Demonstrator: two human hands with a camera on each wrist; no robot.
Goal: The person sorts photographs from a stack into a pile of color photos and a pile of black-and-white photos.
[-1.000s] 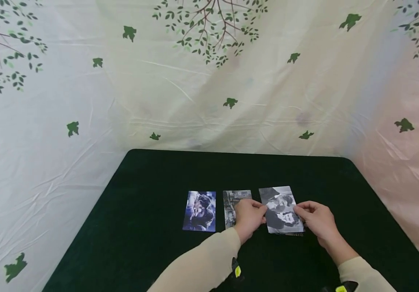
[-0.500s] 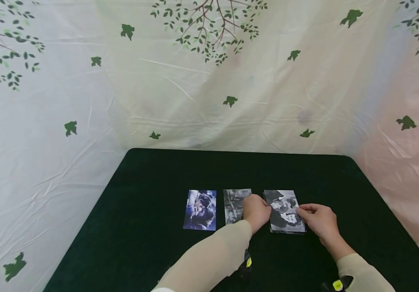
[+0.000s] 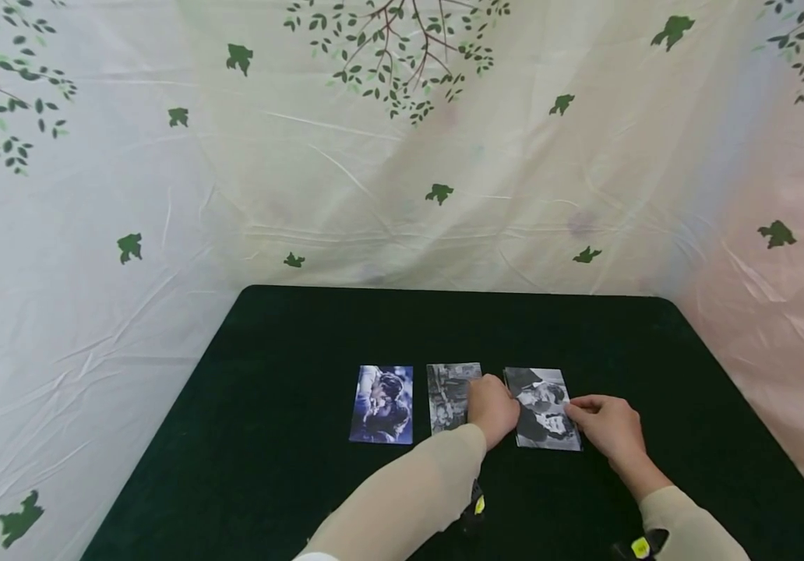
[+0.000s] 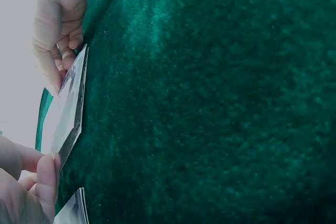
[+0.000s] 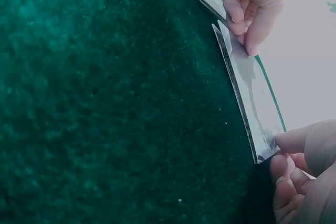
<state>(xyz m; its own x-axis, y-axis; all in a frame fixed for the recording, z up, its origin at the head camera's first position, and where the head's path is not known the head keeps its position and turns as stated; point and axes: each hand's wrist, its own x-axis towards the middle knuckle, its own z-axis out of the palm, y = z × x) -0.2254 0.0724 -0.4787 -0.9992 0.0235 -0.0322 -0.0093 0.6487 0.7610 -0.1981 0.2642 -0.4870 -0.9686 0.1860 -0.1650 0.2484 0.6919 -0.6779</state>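
A black-and-white photo card (image 3: pixel 541 409) lies on top of the rightmost pile, held between both hands. At its left edge, my left hand (image 3: pixel 493 409) pinches it; the thumb and fingertips show at a corner in the left wrist view. Along the opposite edge my right hand (image 3: pixel 611 427) grips with thumb above and curled fingers beside it, as the right wrist view shows. A dark card edge (image 5: pixel 234 85) shows beneath the top photo, slightly apart at one end. Partly behind the left hand is a grey photo card (image 3: pixel 448 397) in the middle.
A blue-tinted photo card (image 3: pixel 382 405) lies at the left of the row. All rest on a dark green cloth-covered table (image 3: pixel 290 335). A pale curtain (image 3: pixel 374 156) with printed leaves hangs behind and at both sides.
The top photo was tilted over the pile and has come down, squared more closely with the cards below. My left hand moved right with it; the right hand shifted little.
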